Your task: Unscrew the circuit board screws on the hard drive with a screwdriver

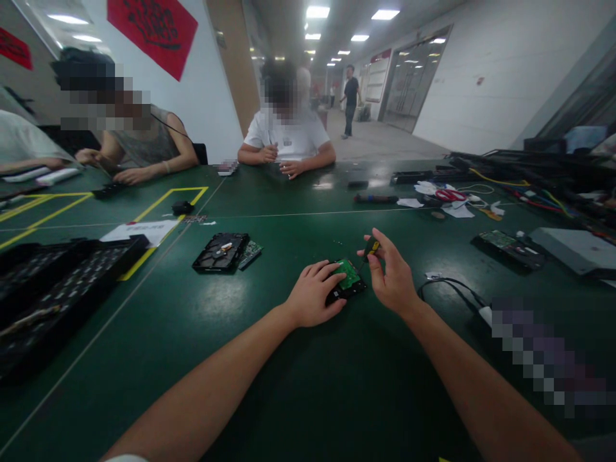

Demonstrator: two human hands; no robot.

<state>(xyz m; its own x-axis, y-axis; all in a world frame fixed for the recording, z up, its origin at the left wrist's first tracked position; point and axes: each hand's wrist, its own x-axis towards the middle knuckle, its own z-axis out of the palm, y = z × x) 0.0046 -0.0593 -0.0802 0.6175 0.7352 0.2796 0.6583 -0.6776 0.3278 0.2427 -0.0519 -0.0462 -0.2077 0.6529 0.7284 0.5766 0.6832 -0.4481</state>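
Observation:
In the head view a small hard drive point(358, 288) lies on the green table with its green circuit board point(347, 274) facing up. My left hand point(315, 295) grips it from the left, fingers across the top and thumb along the near edge; the palm hides part of the drive. A screwdriver with a black and yellow handle point(371, 247) is pinched in my right hand point(392, 273). Its thin shaft slants down toward the board's right side; whether the tip sits in a screw is too small to tell.
An opened hard drive point(220, 252) and a loose circuit board point(251, 254) lie to the left. Black trays point(72, 301) stand farther left. Another drive point(510, 249), a grey box point(572, 250) and a cable point(450, 280) are at right. People sit across the table.

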